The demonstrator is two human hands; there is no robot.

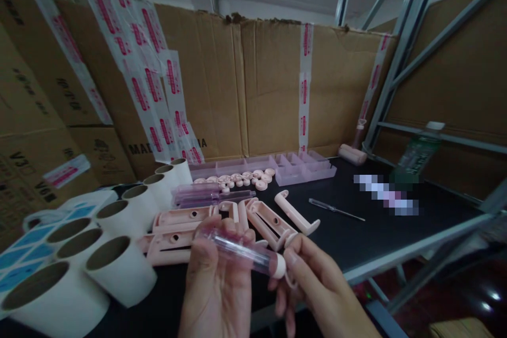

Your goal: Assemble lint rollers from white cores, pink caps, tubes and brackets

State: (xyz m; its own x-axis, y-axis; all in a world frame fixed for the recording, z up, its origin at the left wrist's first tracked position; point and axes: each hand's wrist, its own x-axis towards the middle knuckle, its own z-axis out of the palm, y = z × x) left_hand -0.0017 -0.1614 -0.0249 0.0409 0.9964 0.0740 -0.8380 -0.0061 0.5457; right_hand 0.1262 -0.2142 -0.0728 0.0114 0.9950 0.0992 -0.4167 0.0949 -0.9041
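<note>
My left hand is wrapped round a clear pinkish tube, which points to the right and slightly down. A pale pink cap sits on the tube's right end. Beside that end, my right hand pinches a thin pale pink ring-shaped part. Behind my hands lie several pink plastic frames and one separate pink bracket. Purple clear tubes rest to the left, near a group of small round pink caps.
White rolls stand on the left. A pale purple divided tray lies by the cardboard wall. On the right are a screwdriver, a green bottle and a pink assembled item. The black table has a metal edge.
</note>
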